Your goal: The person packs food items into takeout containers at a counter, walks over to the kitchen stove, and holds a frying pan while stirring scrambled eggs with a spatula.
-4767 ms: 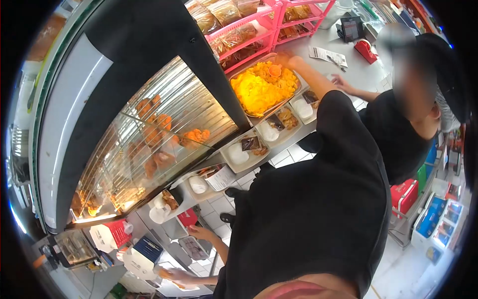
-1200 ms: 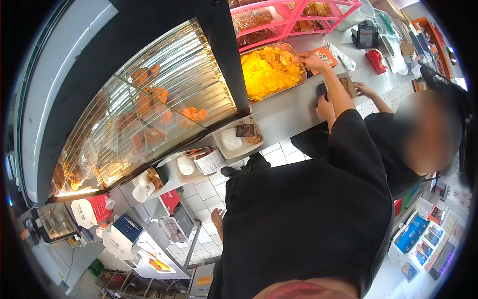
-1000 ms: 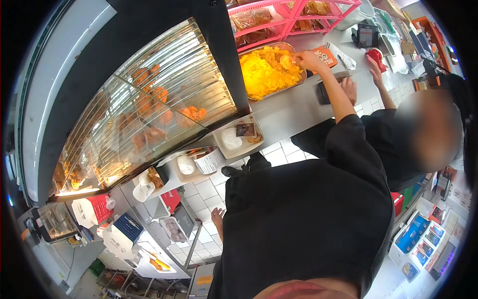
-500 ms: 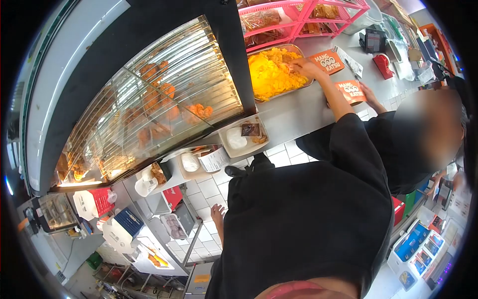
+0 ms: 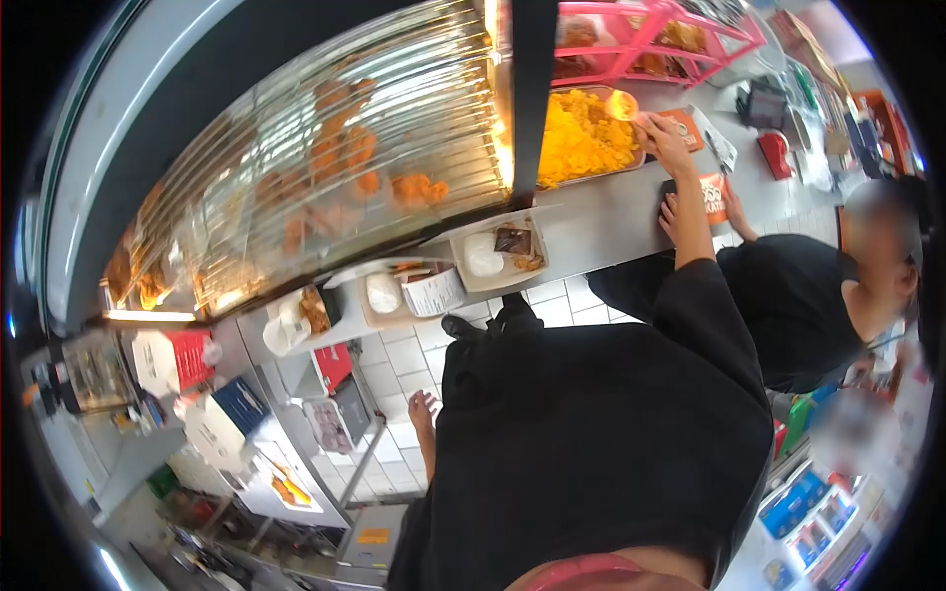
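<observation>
Pinching one small cup [image 5: 621, 105] of yellow food, the fingers of my right hand [image 5: 665, 143] are closed on its near right side. The cup is just beyond my fingertips, above the far right part of one tray [image 5: 601, 177]. My left hand [image 5: 423, 408] hangs at the left, fingers loosely apart, holding nothing. Three open food boxes [image 5: 483, 285] are near left, and two orange boxes [image 5: 711, 197] are to the right, one touched by a co-worker's hand [image 5: 735, 213].

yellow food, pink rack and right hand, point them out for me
yellow food [image 5: 583, 136], head view, middle of the heap
pink rack [image 5: 632, 49], head view, slanted post between its sections
right hand [image 5: 667, 141], head view, back of the hand
</observation>
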Demonstrator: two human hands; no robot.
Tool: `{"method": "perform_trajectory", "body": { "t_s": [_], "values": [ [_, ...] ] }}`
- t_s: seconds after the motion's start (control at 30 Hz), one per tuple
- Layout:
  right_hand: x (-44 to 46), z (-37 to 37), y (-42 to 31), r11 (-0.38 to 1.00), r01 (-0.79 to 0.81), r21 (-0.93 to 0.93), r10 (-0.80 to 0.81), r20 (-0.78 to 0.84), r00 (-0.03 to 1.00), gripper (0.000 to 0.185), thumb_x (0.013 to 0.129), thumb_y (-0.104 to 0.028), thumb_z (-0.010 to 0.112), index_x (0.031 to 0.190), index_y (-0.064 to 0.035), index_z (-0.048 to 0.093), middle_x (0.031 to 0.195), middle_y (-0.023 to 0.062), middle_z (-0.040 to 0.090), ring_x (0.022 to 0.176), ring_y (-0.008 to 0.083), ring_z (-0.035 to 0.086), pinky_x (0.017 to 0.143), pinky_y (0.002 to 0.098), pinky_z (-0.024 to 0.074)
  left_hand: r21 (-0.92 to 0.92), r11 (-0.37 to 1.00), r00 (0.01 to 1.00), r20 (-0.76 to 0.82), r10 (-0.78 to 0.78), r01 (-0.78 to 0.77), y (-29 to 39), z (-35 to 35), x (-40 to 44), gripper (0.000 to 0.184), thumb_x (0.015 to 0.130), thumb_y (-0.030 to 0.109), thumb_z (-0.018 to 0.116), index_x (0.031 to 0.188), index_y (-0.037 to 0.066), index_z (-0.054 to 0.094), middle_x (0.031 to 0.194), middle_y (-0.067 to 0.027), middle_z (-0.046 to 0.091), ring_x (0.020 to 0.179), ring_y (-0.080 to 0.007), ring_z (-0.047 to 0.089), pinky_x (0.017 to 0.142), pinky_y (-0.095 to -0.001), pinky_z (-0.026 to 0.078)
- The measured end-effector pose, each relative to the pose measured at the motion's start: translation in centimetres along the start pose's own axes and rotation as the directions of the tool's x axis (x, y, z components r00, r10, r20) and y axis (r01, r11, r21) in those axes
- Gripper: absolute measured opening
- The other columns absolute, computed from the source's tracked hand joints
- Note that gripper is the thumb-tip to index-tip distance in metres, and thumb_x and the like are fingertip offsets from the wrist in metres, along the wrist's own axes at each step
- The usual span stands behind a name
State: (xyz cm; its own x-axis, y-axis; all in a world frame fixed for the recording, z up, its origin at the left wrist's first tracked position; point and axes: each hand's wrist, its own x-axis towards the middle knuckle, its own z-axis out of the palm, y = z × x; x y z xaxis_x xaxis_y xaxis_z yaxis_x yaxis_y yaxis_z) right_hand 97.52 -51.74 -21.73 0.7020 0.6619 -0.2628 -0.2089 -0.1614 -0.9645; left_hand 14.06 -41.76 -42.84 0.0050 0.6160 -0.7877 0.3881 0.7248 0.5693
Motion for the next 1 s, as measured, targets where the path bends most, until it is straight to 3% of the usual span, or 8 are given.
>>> {"method": "perform_trajectory", "body": {
  "t_s": [0.03,0.1,0.17,0.33,0.5,0.73,0.83,1.0],
  "values": [
    [-0.8,0.3,-1.0,0.619,0.534,-0.577,-0.583,0.118,0.804,0.018,0.101,-0.024,0.056,0.104,-0.0073,0.064,0.075,-0.0029,0.054,0.057,0.0048,0.041,0.051,0.0192,0.0316,0.028,0.999,0.999,-0.001,0.039,-0.039,-0.2,-0.2,0.3,0.047,0.099,0.039,0.054,0.13,0.005,0.052,0.116,-0.016,0.067,0.095,-0.0258,0.069,0.07,-0.0376,0.054],
    [-3.1,0.9,-2.1,0.334,0.65,-0.683,-0.718,0.262,0.645,0.014,0.099,-0.018,0.059,0.102,-0.0057,0.065,0.08,-0.0013,0.057,0.06,0.0048,0.044,0.053,0.0191,0.0344,0.0,0.999,0.999,-0.036,0.036,-0.036,0.6,-0.1,0.1,0.045,0.099,0.036,0.054,0.129,0.002,0.054,0.113,-0.0156,0.067,0.092,-0.0228,0.069,0.068,-0.0341,0.054],
    [-9.5,7.3,-6.9,0.99,0.107,-0.091,-0.106,0.018,0.994,0.018,0.095,-0.022,0.065,0.094,-0.0042,0.067,0.079,-0.0027,0.056,0.068,0.0067,0.05,0.058,0.0193,0.0374,-0.032,0.971,0.958,-0.177,0.226,-0.235,1.3,-0.3,0.8,0.033,0.099,0.028,0.056,0.112,-0.003,0.061,0.098,-0.0133,0.069,0.086,-0.0184,0.068,0.067,-0.0301,0.053],
    [-18.5,19.6,-7.2,0.974,-0.032,-0.225,0.073,0.177,0.981,0.017,0.094,-0.024,0.064,0.092,-0.0068,0.068,0.066,-0.0035,0.053,0.052,0.0022,0.04,0.045,0.0182,0.0261,0.157,0.819,0.513,-0.711,0.481,-0.551,14.8,-2.2,-0.2,0.025,0.099,0.022,0.059,0.102,-0.003,0.06,0.093,-0.0109,0.064,0.085,-0.0166,0.06,0.075,-0.0307,0.049],
    [-22.0,39.1,-5.3,0.961,0.012,-0.278,0.158,0.581,0.799,0.022,0.094,-0.025,0.065,0.095,-0.0038,0.07,0.065,-0.0018,0.054,0.051,0.0045,0.041,0.046,0.0213,0.0289,0.643,0.483,0.089,-0.545,0.834,-0.594,29.7,-5.7,1.2,0.032,0.089,0.023,0.069,0.112,0.003,0.061,0.11,-0.016,0.064,0.122,-0.0347,0.047,0.103,-0.0492,0.035],
    [-18.9,63.8,6.3,0.96,0.15,-0.238,0.021,0.59,0.807,0.015,0.093,-0.015,0.062,0.091,-0.0021,0.068,0.07,0.0074,0.066,0.056,0.0113,0.059,0.046,0.0261,0.0434,0.607,0.375,0.116,-0.422,0.899,-0.701,32.5,-11.3,5.6,0.025,0.086,0.024,0.072,0.098,0.003,0.067,0.108,-0.0186,0.065,0.119,-0.0352,0.05,0.1,-0.0522,0.033],
    [-17.1,70.7,9.9,0.161,0.884,-0.438,-0.489,0.743,0.457,0.008,0.088,-0.008,0.059,0.09,-0.0014,0.063,0.072,0.0156,0.067,0.057,0.0261,0.065,0.05,0.0368,0.0506,0.42,0.485,0.212,-0.548,0.809,-0.767,31.4,-12.9,2.4,0.023,0.09,0.021,0.069,0.097,-0.001,0.064,0.1,-0.0168,0.066,0.107,-0.0305,0.056,0.091,-0.0435,0.04],
    [-14.9,72.8,11.6,-0.174,0.937,-0.303,-0.279,0.928,0.248,0.014,0.084,-0.007,0.056,0.096,-0.0003,0.056,0.073,0.0183,0.065,0.057,0.0355,0.065,0.052,0.0437,0.0533,-0.352,0.436,0.56,-0.533,0.634,-0.828,28.8,-13.9,1.6,0.02,0.098,0.019,0.062,0.104,0.0,0.062,0.1,-0.0078,0.067,0.09,-0.0155,0.06,0.078,-0.0276,0.046]
  ]
}}
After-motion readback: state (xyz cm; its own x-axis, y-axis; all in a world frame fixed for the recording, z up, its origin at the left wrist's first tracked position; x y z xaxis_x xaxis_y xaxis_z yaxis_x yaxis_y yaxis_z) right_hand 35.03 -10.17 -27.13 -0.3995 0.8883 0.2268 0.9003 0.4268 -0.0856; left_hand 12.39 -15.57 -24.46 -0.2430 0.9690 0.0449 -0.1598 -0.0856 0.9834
